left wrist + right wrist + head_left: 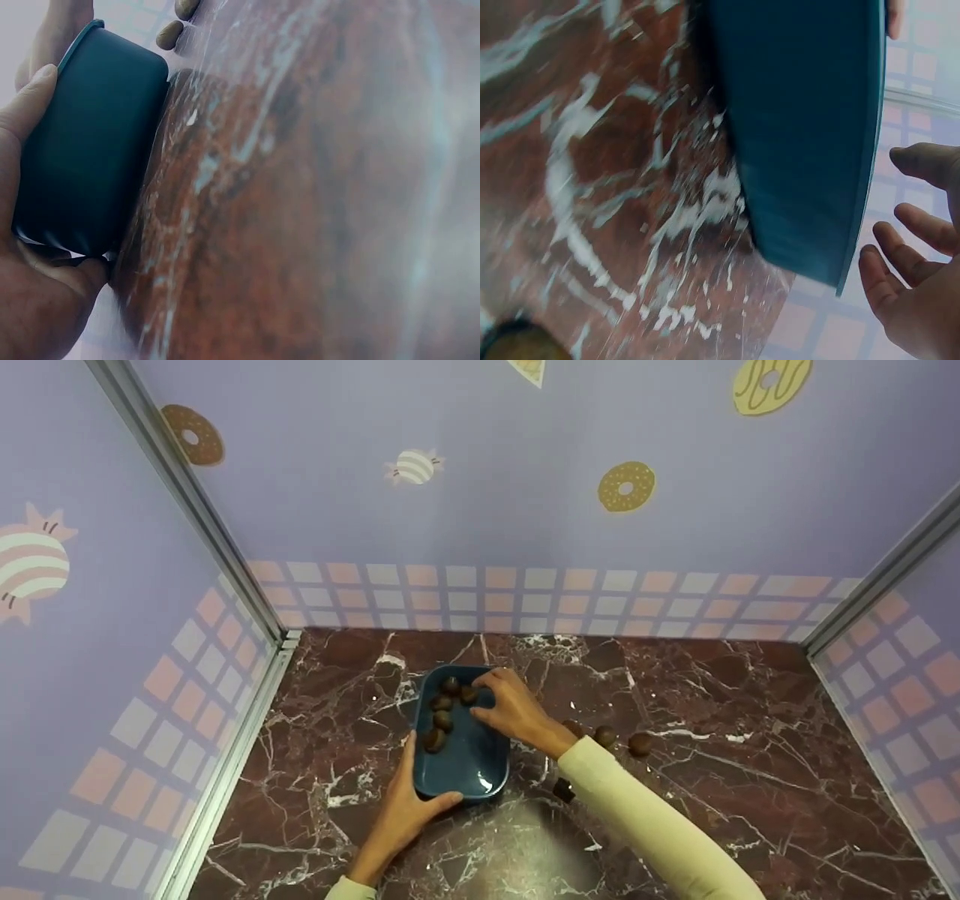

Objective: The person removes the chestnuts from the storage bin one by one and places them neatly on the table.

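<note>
Looks partway done, with several chestnuts in blue tray beneath loosely spread, seemingly empty right hand, more right of it on counter, and left hand gripping tray's near corner.

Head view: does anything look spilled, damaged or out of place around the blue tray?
Only a small dark object beside the right sleeve looks odd, darker than the round brown pieces; I can't identify it.

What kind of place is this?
Maybe a small booth for tabletop activities: purple walls printed with donuts and candies, gray strips at the corners, and a dark marbled surface holding a blue tray.
</note>
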Demonstrator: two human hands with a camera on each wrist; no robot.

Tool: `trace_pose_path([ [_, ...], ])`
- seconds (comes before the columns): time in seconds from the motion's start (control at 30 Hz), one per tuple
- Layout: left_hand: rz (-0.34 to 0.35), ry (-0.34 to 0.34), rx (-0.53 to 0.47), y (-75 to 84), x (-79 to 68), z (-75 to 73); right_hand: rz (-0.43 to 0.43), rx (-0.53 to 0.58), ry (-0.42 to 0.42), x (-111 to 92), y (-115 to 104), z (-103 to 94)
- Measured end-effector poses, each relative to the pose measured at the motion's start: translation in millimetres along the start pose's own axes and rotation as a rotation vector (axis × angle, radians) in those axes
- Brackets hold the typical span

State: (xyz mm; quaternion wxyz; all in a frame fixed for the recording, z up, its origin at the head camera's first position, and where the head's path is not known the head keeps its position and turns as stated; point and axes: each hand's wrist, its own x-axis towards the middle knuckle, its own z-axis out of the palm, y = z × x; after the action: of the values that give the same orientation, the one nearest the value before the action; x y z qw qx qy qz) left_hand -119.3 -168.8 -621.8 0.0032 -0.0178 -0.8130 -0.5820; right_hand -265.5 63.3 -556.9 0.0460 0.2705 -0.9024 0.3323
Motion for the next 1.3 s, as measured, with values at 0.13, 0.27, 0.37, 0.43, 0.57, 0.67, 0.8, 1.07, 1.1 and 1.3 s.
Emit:
trace_pose_path([
  [0.13, 0.011, 0.003, 0.011, -0.4, 0.5, 0.4, 0.016, 0.009, -0.022, 9, -1, 9.3],
  [0.27, 0.016, 0.004, 0.007, -0.9, 0.7, 0.4, 0.053, -0.021, -0.055, 16, 1, 16.6],
  [0.37, 0.018, 0.004, -0.004, -1.1, 0.4, 0.3, 0.069, -0.055, -0.064, 21, 2, 20.9],
  [0.43, 0.019, 0.000, -0.008, -1.1, 0.2, 0.2, 0.071, -0.086, -0.061, 23, 4, 24.1],
  [0.57, 0.012, -0.008, 0.016, -0.8, -0.3, -0.2, 0.019, -0.169, -0.039, 25, 6, 31.3],
  [0.67, 0.011, -0.008, 0.036, -0.4, -0.4, -0.6, -0.067, -0.261, -0.004, 25, 18, 41.7],
  [0.8, 0.012, -0.002, 0.039, -0.7, -0.9, -0.6, -0.133, -0.362, 0.019, 22, 18, 45.0],
  [1.07, 0.017, 0.011, 0.025, -0.6, 1.3, -1.0, -0.129, -0.440, -0.053, 19, 6, 38.9],
  [1.1, 0.016, 0.012, 0.025, -0.5, 1.2, -1.0, -0.134, -0.452, -0.060, 19, 6, 38.5],
  [1.3, 0.016, 0.009, 0.023, -0.7, 0.6, -0.3, -0.160, -0.420, -0.071, 11, 2, 30.9],
])
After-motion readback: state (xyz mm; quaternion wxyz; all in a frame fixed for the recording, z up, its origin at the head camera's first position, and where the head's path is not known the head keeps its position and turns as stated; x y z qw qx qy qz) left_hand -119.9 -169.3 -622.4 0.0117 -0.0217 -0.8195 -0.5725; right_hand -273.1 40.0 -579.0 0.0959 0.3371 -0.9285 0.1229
